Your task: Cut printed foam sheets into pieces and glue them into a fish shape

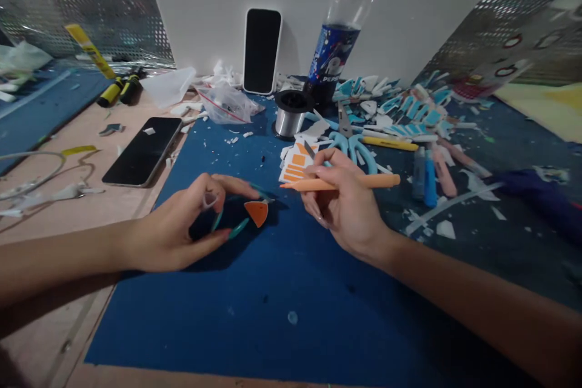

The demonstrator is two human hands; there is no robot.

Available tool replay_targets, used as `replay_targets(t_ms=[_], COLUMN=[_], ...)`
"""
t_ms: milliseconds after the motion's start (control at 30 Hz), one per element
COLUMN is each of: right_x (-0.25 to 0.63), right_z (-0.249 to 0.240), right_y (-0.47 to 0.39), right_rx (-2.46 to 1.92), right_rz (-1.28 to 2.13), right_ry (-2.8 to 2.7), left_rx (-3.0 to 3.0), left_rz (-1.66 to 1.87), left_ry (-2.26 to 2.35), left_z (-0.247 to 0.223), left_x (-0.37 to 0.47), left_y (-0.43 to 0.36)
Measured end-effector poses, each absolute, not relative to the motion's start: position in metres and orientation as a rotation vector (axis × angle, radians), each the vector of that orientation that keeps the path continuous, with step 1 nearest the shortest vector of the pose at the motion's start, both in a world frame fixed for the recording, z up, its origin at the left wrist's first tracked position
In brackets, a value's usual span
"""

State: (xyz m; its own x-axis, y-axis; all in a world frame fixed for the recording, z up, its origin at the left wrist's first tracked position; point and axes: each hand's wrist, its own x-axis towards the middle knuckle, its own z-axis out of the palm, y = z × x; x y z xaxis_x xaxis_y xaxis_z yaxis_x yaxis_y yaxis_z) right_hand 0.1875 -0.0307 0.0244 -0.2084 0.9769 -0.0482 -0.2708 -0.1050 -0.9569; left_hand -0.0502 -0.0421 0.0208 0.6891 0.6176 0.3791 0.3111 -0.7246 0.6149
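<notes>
My right hand is closed around an orange felt-tip marker, its tip pointing left above the mat. A thin grey pointed piece shows by the right fingers; whether they hold it I cannot tell. My left hand, with long teal nails, pinches a small orange wedge-shaped piece between the nail tips of thumb and fingers. The piece is low over the blue mat. Just behind the marker lies a white card with orange shapes.
Behind my hands stand a wire spool, a Pepsi bottle and an upright phone. Light-blue pliers and many scraps lie at the right rear. Another phone lies left, near a plastic bag.
</notes>
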Motion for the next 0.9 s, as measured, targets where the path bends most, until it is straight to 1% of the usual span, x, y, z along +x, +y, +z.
replay_targets(t_ms=[100, 267, 400, 600, 767, 900], right_x=[0.188, 0.1927, 0.1937, 0.1929, 0.1935, 0.1939], right_z=[0.0259, 0.0283, 0.0303, 0.0277, 0.0276, 0.0288], right_y=[-0.0291, -0.0269, -0.0268, -0.0272, -0.028, -0.0286], right_rx=[-1.05, -1.086, -1.144, -1.176, -1.179, -1.179], right_rz=[1.524, 1.455, 1.44, 1.458, 1.471, 1.438], right_ry=[-1.238, -1.466, -1.508, -1.561, -1.567, -1.526], left_rx=[2.649, 2.934, 2.909, 2.944, 2.927, 2.801], left_rz=[0.885, 0.839, 0.72, 0.679, 0.73, 0.732], left_ry=[0.667, 0.564, 0.553, 0.491, 0.544, 0.591], left_z=[0.0174, 0.0163, 0.0189, 0.0184, 0.0177, 0.017], left_x=[-0.056, -0.0595, -0.057, -0.0556, -0.0562, -0.0573], left_y=[-0.0467, -0.0521, -0.0502, -0.0492, -0.0492, -0.0488])
